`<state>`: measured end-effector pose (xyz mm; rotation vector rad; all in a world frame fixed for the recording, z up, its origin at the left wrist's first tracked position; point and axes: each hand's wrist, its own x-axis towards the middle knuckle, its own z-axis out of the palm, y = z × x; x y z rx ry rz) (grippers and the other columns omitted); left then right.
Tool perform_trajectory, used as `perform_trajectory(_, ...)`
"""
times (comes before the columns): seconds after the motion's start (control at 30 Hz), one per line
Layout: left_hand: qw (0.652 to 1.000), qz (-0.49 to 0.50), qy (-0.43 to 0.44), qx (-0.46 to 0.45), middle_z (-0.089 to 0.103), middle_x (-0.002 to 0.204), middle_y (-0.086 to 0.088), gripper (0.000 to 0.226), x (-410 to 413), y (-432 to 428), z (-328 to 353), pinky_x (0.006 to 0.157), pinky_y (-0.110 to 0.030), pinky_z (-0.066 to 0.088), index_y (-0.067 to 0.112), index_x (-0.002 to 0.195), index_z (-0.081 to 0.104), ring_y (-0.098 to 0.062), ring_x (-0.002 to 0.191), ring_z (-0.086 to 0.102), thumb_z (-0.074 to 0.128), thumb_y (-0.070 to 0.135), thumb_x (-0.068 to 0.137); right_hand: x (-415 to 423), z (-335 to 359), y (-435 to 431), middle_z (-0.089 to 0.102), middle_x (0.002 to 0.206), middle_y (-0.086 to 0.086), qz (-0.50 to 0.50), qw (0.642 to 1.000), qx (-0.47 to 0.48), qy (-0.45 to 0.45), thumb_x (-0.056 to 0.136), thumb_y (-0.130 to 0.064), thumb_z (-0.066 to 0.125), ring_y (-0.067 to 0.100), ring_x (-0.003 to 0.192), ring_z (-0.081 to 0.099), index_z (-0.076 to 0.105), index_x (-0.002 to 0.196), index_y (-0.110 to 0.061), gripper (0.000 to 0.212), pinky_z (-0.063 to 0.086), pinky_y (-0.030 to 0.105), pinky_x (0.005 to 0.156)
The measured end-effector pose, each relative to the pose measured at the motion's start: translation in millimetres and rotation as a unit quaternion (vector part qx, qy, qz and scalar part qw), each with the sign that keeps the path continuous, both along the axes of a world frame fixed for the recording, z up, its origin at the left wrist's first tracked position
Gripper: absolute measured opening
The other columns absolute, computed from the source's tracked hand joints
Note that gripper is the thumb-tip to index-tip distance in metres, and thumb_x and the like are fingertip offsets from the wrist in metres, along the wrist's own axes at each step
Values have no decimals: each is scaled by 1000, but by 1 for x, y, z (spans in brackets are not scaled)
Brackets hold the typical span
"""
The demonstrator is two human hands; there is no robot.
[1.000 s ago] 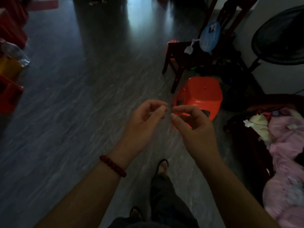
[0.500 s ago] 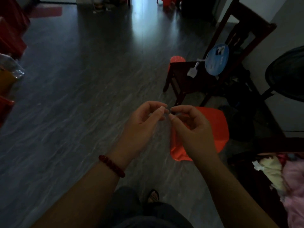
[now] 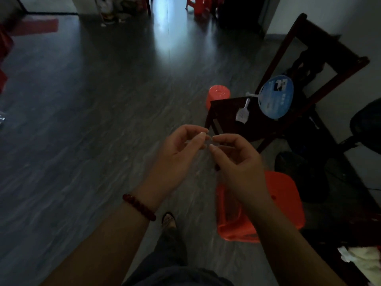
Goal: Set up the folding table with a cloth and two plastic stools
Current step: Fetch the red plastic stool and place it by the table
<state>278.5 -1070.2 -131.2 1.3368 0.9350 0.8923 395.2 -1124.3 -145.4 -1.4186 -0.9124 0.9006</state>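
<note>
stool (image 3: 284, 195): glossy orange plastic | floor (image 3: 103, 120): polished, streaked sheen | chair (image 3: 237, 112): dark wood

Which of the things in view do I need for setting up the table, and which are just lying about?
For the job: orange stool nearest you; red stools at the far end of the room.
Lying about: wooden chair, blue fan and brush on its seat, standing fan, heap of fabric.
</note>
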Motion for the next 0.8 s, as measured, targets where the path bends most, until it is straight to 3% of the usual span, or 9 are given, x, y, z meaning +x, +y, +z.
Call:
perform_trajectory(0.17, 1000, -3, 17, 17, 67, 94, -4, 11, -1, 107, 16, 70, -11, 47, 15, 93, 61, -6, 81, 62, 51, 10, 94, 1, 6, 100, 70, 98, 6, -7, 1000, 6, 21, 84, -11, 68, 16, 87, 67, 65, 96, -15, 13, 49, 17, 61)
perform_trajectory(0.33, 999, -12, 29, 21, 69, 93, 5, 12, 3, 182, 20, 66, -7, 44, 17, 96, 62, -2, 81, 63, 51, 15, 94, 9, 9, 175, 70, 96, 6, -27, 999, 13, 15, 83, -9, 68, 14, 87, 67, 65, 97, -10, 14, 49, 14, 65)
perform_trajectory(0.53, 997, -29, 64, 28, 71, 96, 6, 12, 23, 264, 13, 80, -22, 50, 24, 95, 64, -6, 89, 67, 52, 23, 93, 33, 2, 257, 70, 97, 7, -32, 999, 6, 15, 83, -11, 69, 22, 89, 68, 65, 95, -15, 13, 55, 23, 70)
perform_trajectory(0.7, 997, -37, 64, 36, 70, 98, 1, 13, 57, 360, 7, 75, -14, 48, 16, 98, 64, -8, 89, 66, 52, 19, 93, 63, -8, 353, 71, 96, 6, -32, 999, 11, 26, 83, -11, 69, 23, 90, 68, 65, 91, -21, 14, 55, 29, 72)
perform_trajectory(0.8, 996, -37, 64, 40, 70, 98, -2, 13, 83, 420, 10, 72, -11, 47, 14, 98, 63, -8, 88, 65, 52, 17, 94, 87, -7, 415, 71, 98, 7, -25, 999, 25, 28, 80, -21, 70, 24, 89, 68, 65, 92, -24, 13, 53, 29, 71)
